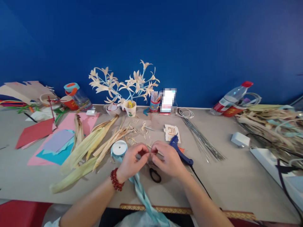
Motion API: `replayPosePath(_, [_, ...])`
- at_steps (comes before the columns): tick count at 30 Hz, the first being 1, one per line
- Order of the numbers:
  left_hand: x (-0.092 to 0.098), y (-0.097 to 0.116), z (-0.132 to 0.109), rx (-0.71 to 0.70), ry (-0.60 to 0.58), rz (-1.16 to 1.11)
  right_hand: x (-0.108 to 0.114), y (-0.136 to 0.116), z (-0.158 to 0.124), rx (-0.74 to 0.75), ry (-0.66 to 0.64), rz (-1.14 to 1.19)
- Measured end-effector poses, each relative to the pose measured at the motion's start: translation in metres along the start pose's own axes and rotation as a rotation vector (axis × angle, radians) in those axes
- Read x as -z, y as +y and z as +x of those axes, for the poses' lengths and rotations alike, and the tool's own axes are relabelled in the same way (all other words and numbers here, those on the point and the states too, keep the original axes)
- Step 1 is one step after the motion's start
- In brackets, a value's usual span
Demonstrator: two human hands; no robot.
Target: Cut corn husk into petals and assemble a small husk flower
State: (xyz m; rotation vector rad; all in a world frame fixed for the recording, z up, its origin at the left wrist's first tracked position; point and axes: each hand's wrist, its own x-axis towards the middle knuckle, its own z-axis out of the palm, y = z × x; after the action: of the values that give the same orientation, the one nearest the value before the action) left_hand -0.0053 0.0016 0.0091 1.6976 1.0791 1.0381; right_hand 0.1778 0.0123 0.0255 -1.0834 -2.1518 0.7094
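Observation:
My left hand (133, 158), with a red bead bracelet (116, 179) at the wrist, and my right hand (168, 158) meet over the middle of the table. Thumb and fingers of each are pinched together, fingertips nearly touching. Whatever lies between them is too small to make out. Beside my left hand stands a spool of light blue ribbon (119, 148), and blue ribbon (143, 195) trails beneath that wrist toward my lap. Black-handled scissors (155, 175) lie below my hands, partly hidden. A blue glue gun (180, 151) rests just right of my right hand.
Corn husks (82, 148) and coloured paper (58, 142) spread over the left side. Husk flowers (132, 83) stand in cups at the back, near a lit phone (168, 101). Metal wires (204, 138), a white power strip (272, 170) and a bottle (228, 100) are on the right.

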Motion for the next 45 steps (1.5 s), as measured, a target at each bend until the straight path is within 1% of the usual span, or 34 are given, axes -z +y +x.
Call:
replayPosePath(2, [-0.002,0.0,0.0,-0.062,0.047,0.107,-0.002,-0.001,0.0,-0.005,0.011,-0.002])
replayPosePath(6, [-0.005,-0.001,-0.002,-0.155,0.11,0.197,-0.008,-0.001,-0.001,-0.013,0.031,0.031])
replayPosePath(11, [-0.007,-0.004,-0.004,-0.238,0.177,0.263,-0.017,0.001,-0.006,0.039,0.144,0.04])
replayPosePath(13, [-0.004,-0.005,-0.003,-0.238,0.207,0.292,-0.017,0.002,-0.007,0.057,0.195,0.066])
replayPosePath(16, [0.004,-0.006,0.0,-0.184,0.289,0.317,-0.014,0.001,-0.008,0.07,0.28,0.133])
replayPosePath(17, [0.006,-0.006,0.0,-0.165,0.297,0.301,-0.013,0.001,-0.008,0.072,0.297,0.151])
replayPosePath(18, [0.008,-0.004,0.001,-0.154,0.284,0.272,-0.012,0.0,-0.008,0.071,0.302,0.164])
replayPosePath(19, [0.009,-0.003,0.001,-0.152,0.244,0.238,-0.012,0.0,-0.007,0.07,0.292,0.17])
replayPosePath(22, [0.005,0.003,-0.001,-0.178,0.088,0.203,-0.015,0.001,-0.006,0.063,0.237,0.177])
replayPosePath(24, [0.0,0.004,-0.001,-0.201,0.053,0.232,-0.018,0.002,-0.006,0.053,0.22,0.165])
replayPosePath(28, [-0.002,0.001,-0.002,-0.221,0.105,0.268,-0.021,0.003,-0.007,0.058,0.237,0.096])
replayPosePath(32, [0.005,-0.003,-0.001,-0.175,0.221,0.303,-0.016,0.001,-0.008,0.068,0.323,0.111])
replayPosePath(34, [0.008,-0.002,0.0,-0.172,0.257,0.289,-0.015,0.0,-0.008,0.06,0.345,0.13])
replayPosePath(35, [0.007,-0.001,0.0,-0.186,0.246,0.28,-0.014,0.0,-0.008,0.058,0.339,0.133])
replayPosePath(38, [0.002,0.003,0.0,-0.264,0.137,0.289,-0.017,0.0,-0.008,0.059,0.281,0.122])
replayPosePath(40, [-0.001,0.003,0.0,-0.31,0.103,0.324,-0.019,0.001,-0.008,0.067,0.262,0.11])
replayPosePath(42, [0.0,0.002,0.001,-0.328,0.133,0.356,-0.02,0.001,-0.008,0.077,0.276,0.104])
replayPosePath(45, [0.006,-0.001,0.001,-0.311,0.251,0.374,-0.018,0.001,-0.009,0.065,0.335,0.113])
